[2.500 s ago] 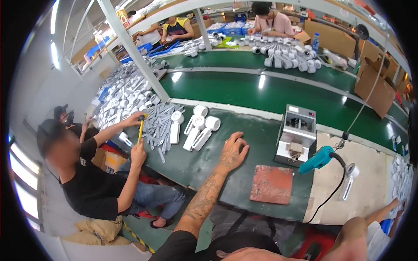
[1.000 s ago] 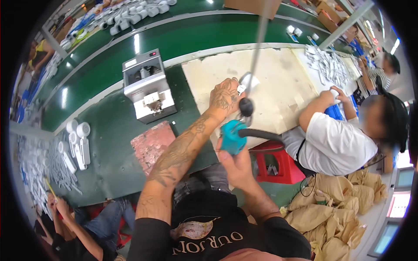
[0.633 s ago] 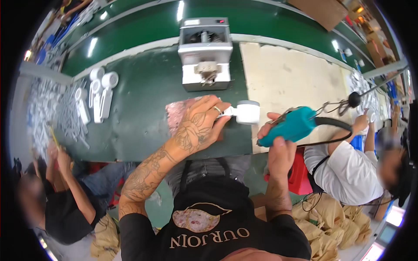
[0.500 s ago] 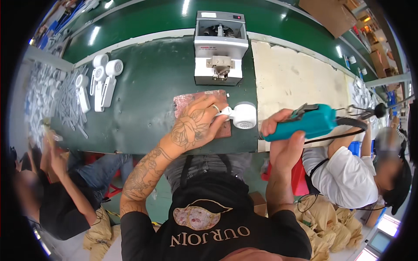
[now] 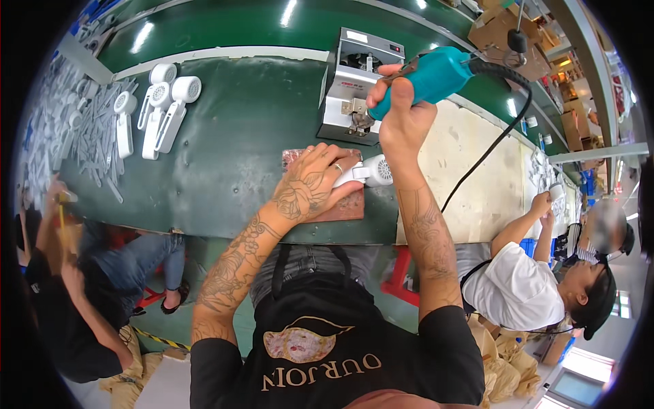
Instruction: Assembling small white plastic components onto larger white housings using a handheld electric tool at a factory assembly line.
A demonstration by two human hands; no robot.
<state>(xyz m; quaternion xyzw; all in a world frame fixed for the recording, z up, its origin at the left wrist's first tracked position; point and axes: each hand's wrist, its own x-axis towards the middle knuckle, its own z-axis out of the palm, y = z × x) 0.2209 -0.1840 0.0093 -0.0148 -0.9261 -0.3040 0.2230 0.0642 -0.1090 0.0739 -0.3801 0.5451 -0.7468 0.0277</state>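
Since half a second ago the right hand (image 5: 402, 116) has lifted the teal plastic electric screwdriver (image 5: 429, 76) from beside the work up to the grey metal screw feeder box (image 5: 357, 85) at upper centre, fingers wrapped tight around its handle, forearm raised. The left hand (image 5: 310, 187) stays pressed flat, fingers closed over the small white plastic handheld fan (image 5: 371, 172), pinning it on the reddish-brown rubber mat (image 5: 340, 204) at mid-frame on the green workbench (image 5: 225, 150).
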